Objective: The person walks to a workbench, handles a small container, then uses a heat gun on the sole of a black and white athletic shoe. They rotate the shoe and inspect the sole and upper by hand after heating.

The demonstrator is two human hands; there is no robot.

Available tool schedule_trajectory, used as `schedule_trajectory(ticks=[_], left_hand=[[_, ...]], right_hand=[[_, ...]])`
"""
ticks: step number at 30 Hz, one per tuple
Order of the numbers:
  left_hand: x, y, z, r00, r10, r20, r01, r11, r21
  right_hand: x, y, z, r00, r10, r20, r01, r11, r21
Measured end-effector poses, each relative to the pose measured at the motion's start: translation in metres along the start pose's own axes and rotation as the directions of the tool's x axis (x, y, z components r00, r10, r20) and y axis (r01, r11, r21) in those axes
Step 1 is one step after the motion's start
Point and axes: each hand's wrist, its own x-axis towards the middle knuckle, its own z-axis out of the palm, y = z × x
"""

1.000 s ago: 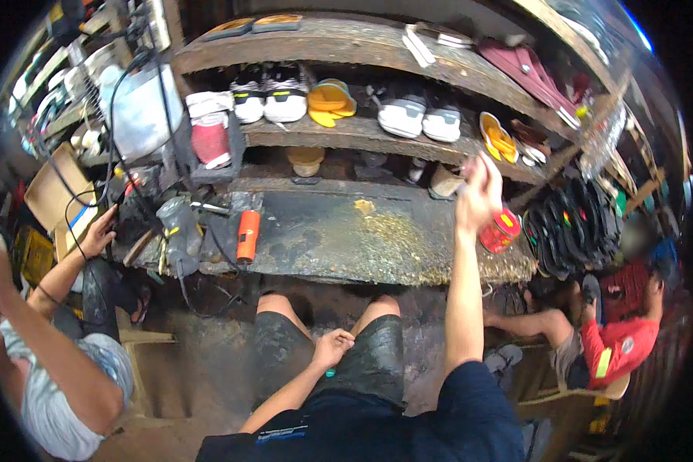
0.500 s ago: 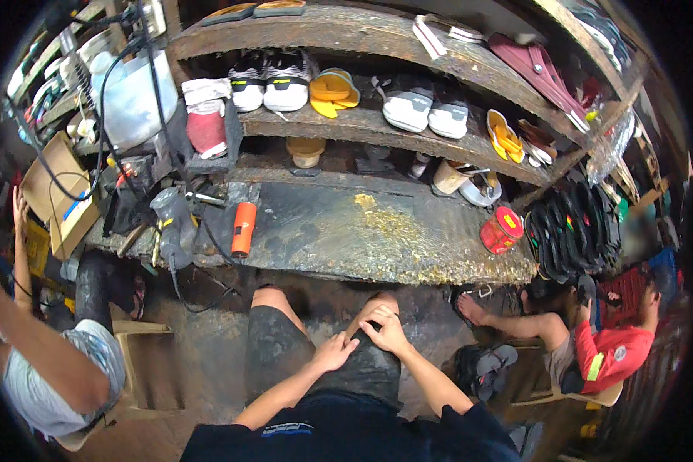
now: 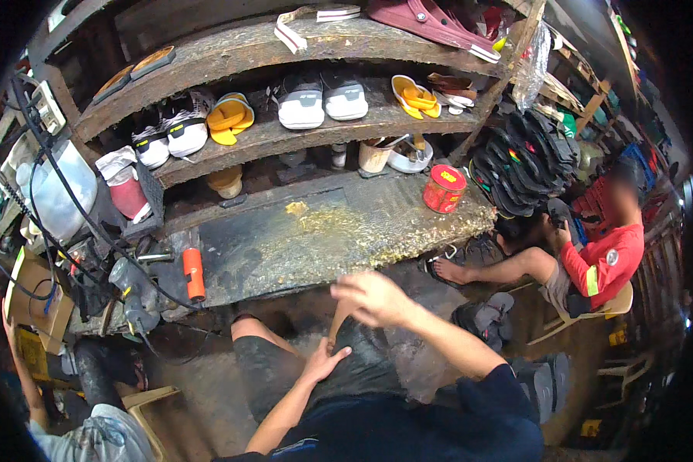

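Observation:
My left hand (image 3: 325, 363) rests low over my right thigh, its thumb stretched to the right and its fingers curled. What it holds, if anything, is too small to make out. Above my right knee (image 3: 343, 314) hangs my right hand (image 3: 373, 299), smeared by motion, its fingers pointing left; whether it pinches something is not visible. Both hands are apart from each other. Beyond them lies the worn wooden bench (image 3: 269, 254), streaked with yellowish dried residue near its front edge. Dark shorts (image 3: 266, 358) cover my thighs.
On the bench stand a red can (image 3: 444, 189) and an orange cylinder (image 3: 194, 275). Shelves behind hold white sneakers (image 3: 300, 104) and yellow-strapped sandals (image 3: 229, 118). Black soles (image 3: 516, 162) pile at right, near a seated person in red (image 3: 604, 258). Another person (image 3: 96, 435) is at lower left.
My view has turned to the right, so the bench and shelves shift left. My right hand has lifted off my knee and moved away from my left hand, which stays at the thigh.

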Motion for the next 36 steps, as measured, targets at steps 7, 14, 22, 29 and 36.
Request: schedule_trajectory(ticks=[7,14,22,29,36], left_hand=[[-0.003,0.003,-0.004,0.998,0.026,0.061,-0.022,0.997,-0.069],[-0.008,-0.007,-0.007,1.000,-0.008,0.009,0.009,0.994,-0.112],[-0.002,-0.002,-0.003,0.999,-0.037,0.019,0.038,0.998,-0.046],[-0.002,-0.007,-0.002,1.000,-0.016,0.024,0.020,0.984,-0.179],[-0.002,-0.004,-0.002,1.000,-0.018,0.021,0.021,0.993,-0.113]], right_hand=[[0.179,0.102,-0.156,0.497,0.047,-0.866,-0.333,0.933,-0.140],[0.251,0.161,-0.154,0.591,0.428,-0.684,-0.482,0.867,0.127],[0.246,0.169,-0.158,0.392,0.432,-0.812,-0.503,0.840,0.205],[0.206,0.206,-0.185,0.393,0.366,-0.843,-0.476,0.866,0.154],[0.206,0.219,-0.180,0.420,0.363,-0.832,-0.502,0.857,0.120]])
